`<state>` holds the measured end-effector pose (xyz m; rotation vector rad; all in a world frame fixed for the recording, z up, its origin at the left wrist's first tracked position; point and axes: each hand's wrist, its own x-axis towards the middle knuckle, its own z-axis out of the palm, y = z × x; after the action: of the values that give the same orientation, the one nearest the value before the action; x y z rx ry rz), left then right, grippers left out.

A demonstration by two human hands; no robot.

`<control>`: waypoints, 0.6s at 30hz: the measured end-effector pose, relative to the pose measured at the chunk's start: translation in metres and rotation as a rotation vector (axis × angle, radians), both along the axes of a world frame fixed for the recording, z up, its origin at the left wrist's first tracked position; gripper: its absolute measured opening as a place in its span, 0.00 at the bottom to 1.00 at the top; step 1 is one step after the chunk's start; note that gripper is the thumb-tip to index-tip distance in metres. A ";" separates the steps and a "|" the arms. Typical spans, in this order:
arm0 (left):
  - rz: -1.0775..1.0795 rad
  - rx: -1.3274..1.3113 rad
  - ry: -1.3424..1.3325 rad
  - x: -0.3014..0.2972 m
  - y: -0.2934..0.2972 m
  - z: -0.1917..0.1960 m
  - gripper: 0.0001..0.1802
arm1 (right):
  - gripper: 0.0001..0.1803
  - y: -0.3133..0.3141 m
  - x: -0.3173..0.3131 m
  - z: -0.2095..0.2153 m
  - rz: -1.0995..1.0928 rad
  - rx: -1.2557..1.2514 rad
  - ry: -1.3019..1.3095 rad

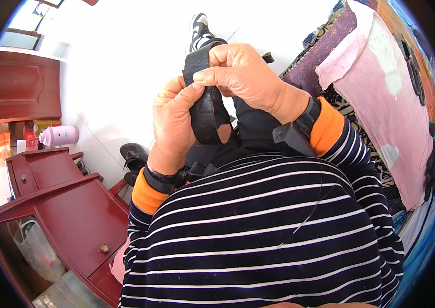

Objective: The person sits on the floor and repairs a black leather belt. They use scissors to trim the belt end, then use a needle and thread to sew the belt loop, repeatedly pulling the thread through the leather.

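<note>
Pinching a black leathery strip (pixel 206 119) between the two hands, held up in front of the torso, over the lap. Left grip (pixel 172 115): closed on the strip's near side, thumb pressed flat to it. Right grip (pixel 245 77): closed on it too, thumb just beside the left thumb. Strip bends over at the top; lower end hangs free, brownish patch at its lower right corner. Thin pale strand (pixel 305 219) across the striped top (pixel 248 241). White floor (pixel 110 66) beyond; black-and-white shoe (pixel 200 28) on it. To the left, dark red cabinet (pixel 68 210), a plastic bag (pixel 40 249) in its open compartment; pink flask (pixel 59 135) past the cabinet's far edge. To the right, spread pink cloth (pixel 371 97), pale patches on it.
</note>
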<state>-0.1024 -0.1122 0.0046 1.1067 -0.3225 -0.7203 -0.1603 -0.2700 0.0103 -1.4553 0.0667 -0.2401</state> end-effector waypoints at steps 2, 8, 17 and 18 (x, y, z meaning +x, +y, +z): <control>0.013 0.004 0.020 -0.002 0.001 -0.002 0.08 | 0.15 0.001 -0.002 0.000 0.005 0.035 0.009; -0.057 -0.106 0.081 -0.001 0.005 -0.005 0.06 | 0.09 -0.001 -0.010 0.001 0.129 0.229 0.044; -0.079 -0.168 0.206 0.002 0.012 -0.002 0.04 | 0.11 -0.003 -0.010 0.004 0.234 0.112 0.060; -0.072 -0.154 0.196 0.001 0.013 -0.003 0.05 | 0.11 -0.005 -0.011 0.004 0.214 0.030 0.100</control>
<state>-0.1016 -0.0995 0.0020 0.8746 -0.2468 -0.8467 -0.1716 -0.2753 0.0148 -1.4314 -0.0048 0.0082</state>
